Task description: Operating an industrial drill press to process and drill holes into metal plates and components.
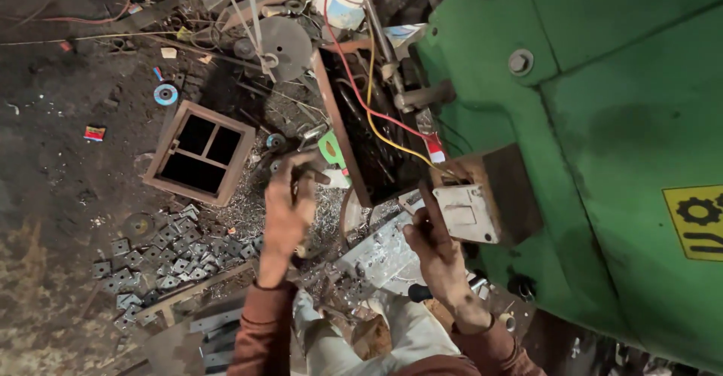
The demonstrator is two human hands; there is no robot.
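Note:
My left hand (288, 212) is raised over the scrap-strewn floor, its fingers curled around a small dark metal piece (305, 174). My right hand (434, 254) reaches toward the green machine (602, 120), fingers closed on a thin dark tool or strip next to a pale metal plate (467, 214) mounted on a brown block (506, 184). Red and yellow wires (376, 116) run down to that block. A perforated bright metal sheet (384, 254) lies just below my right hand. Both sleeves are rust-brown.
A rusty square window-like frame (199, 152) lies on the dirty floor at left. Several small square metal plates (162, 263) are heaped below it. A round grey disc (285, 44), a blue-rimmed disc (166, 94), metal shavings and a dark open tray (369, 135) crowd the middle.

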